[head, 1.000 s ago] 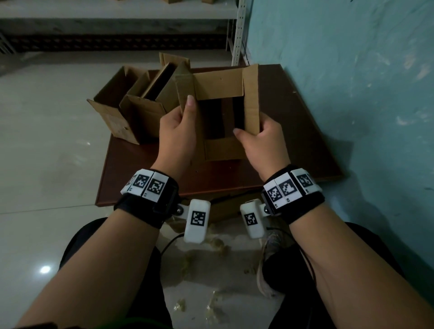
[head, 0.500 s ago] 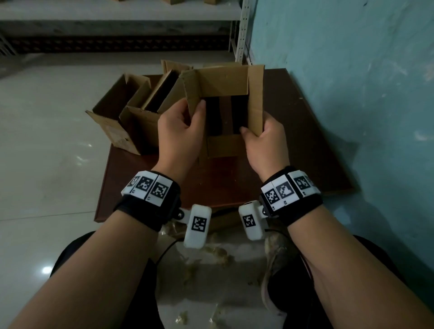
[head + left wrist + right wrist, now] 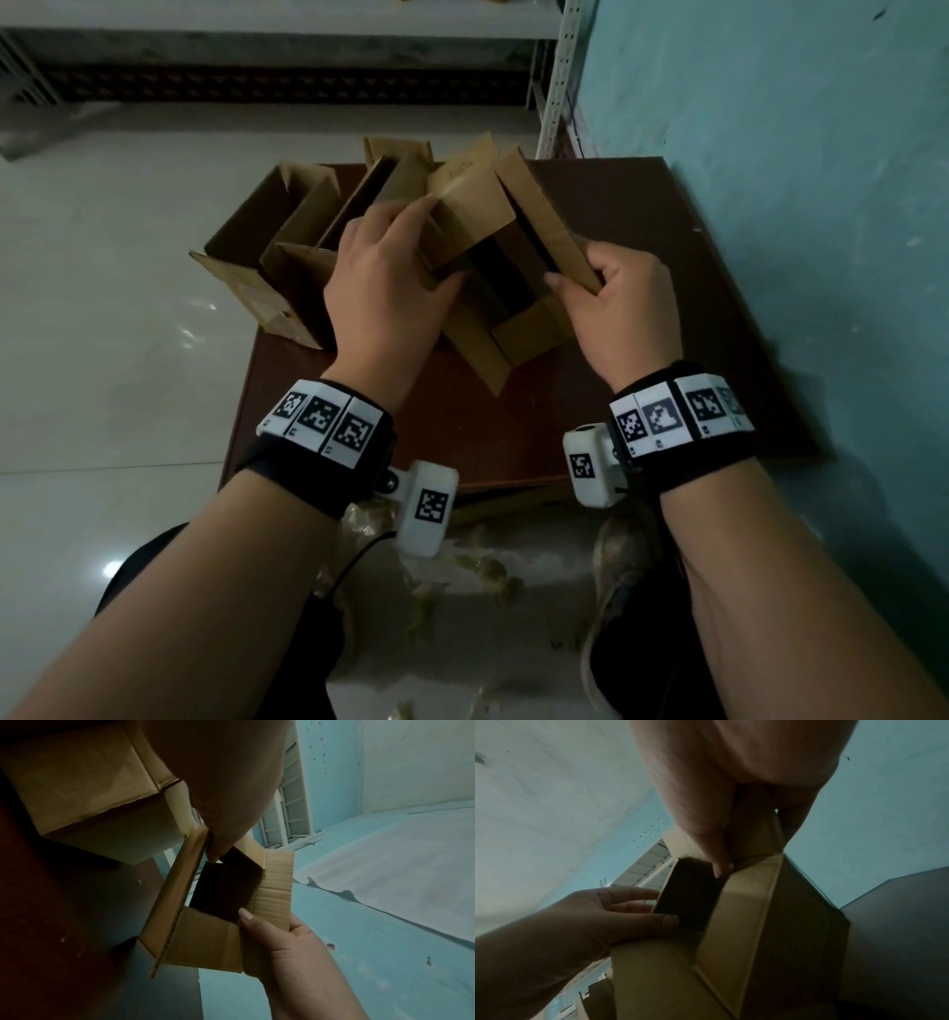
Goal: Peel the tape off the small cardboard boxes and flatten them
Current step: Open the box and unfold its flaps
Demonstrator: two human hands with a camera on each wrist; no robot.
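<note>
I hold a small brown cardboard box [image 3: 477, 221] with both ends open, tilted over the brown table [image 3: 642, 390]. Its flaps stick out and its dark opening looks narrow and skewed. My left hand [image 3: 395, 267] grips the box's left wall, thumb on the near side and fingers over the far side. My right hand [image 3: 606, 298] pinches the right flap, thumb on its inner face. The left wrist view shows the box [image 3: 213, 939], my left thumb [image 3: 218, 850] and my right hand [image 3: 282, 931]. In the right wrist view my right hand [image 3: 718, 850] pinches the box [image 3: 741, 923], with my left hand [image 3: 628, 912] opposite.
Several other open cardboard boxes [image 3: 287, 257] stand on the table's far left corner, close behind my left hand. A teal wall [image 3: 821, 205] runs along the right. Crumpled bits of tape [image 3: 482, 570] lie on the pale floor near my knees. A metal shelf post [image 3: 557, 77] stands beyond the table.
The box was held upright with a square opening facing me. It is now tilted to the left and squeezed narrower, and my left fingers have slid across its top panel.
</note>
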